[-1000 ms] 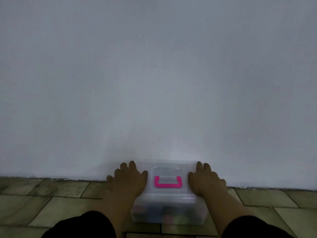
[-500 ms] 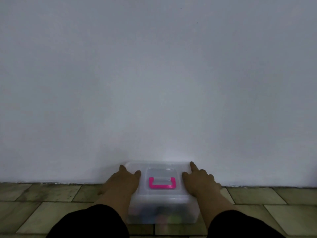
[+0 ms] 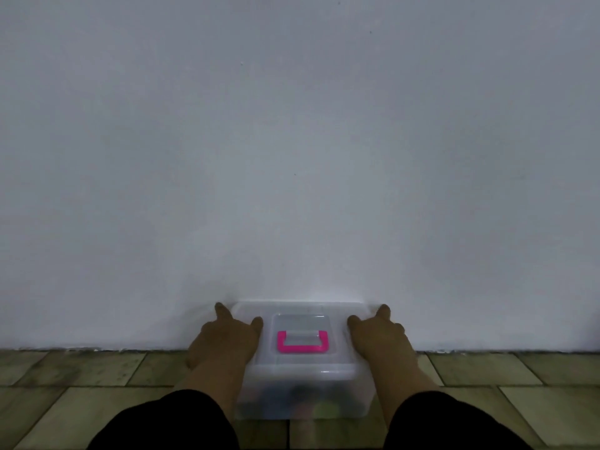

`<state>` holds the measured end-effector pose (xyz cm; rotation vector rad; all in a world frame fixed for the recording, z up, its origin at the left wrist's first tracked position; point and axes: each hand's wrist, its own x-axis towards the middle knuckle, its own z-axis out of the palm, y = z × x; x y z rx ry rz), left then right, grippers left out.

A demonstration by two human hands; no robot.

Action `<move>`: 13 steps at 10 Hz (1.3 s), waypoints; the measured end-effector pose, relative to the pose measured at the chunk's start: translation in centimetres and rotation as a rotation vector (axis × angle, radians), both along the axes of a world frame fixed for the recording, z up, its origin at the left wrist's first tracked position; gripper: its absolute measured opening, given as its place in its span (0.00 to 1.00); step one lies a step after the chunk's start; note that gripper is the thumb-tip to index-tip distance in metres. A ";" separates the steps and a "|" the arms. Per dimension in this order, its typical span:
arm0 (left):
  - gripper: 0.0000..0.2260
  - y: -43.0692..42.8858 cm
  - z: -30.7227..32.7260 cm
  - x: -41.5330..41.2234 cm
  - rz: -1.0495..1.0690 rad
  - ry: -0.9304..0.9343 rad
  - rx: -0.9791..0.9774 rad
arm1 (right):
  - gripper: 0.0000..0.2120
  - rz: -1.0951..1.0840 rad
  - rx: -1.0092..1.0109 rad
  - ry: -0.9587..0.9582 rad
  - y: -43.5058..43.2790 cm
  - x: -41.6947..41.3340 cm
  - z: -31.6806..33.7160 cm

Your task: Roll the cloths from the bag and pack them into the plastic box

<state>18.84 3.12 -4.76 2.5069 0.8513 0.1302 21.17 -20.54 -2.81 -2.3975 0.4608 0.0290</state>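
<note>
A clear plastic box (image 3: 302,378) with its lid on and a pink handle (image 3: 302,342) stands on the tiled floor against the wall. Rolled cloths (image 3: 303,405) show dimly through its front wall. My left hand (image 3: 227,342) grips the box's left side, thumb on the lid, index finger along the edge. My right hand (image 3: 380,339) grips the right side the same way. Both arms wear black sleeves. No bag is in view.
A plain white wall (image 3: 292,157) fills most of the view and meets the greenish tiled floor (image 3: 81,384) just behind the box. Floor tiles stretch to both sides of the box.
My hands have slid from lying flat on the lid to the box's two sides. The box sits a little further out from me toward the wall.
</note>
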 end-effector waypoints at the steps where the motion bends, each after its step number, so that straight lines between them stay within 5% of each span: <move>1: 0.45 -0.4 0.2 -0.5 0.031 -0.045 0.016 | 0.35 -0.050 0.060 -0.017 -0.1 0.0 0.1; 7: 0.44 -1.0 0.8 -1.9 0.019 -0.188 0.211 | 0.28 -0.049 -0.021 -0.279 -0.2 -1.0 -0.2; 12: 0.42 -0.5 1.7 -1.8 0.023 -0.038 0.209 | 0.31 -0.011 -0.114 -0.087 -0.4 -0.7 0.8; 13: 0.40 1.1 3.9 -1.2 -0.048 -0.066 0.141 | 0.35 0.010 -0.089 -0.190 -1.8 0.0 4.7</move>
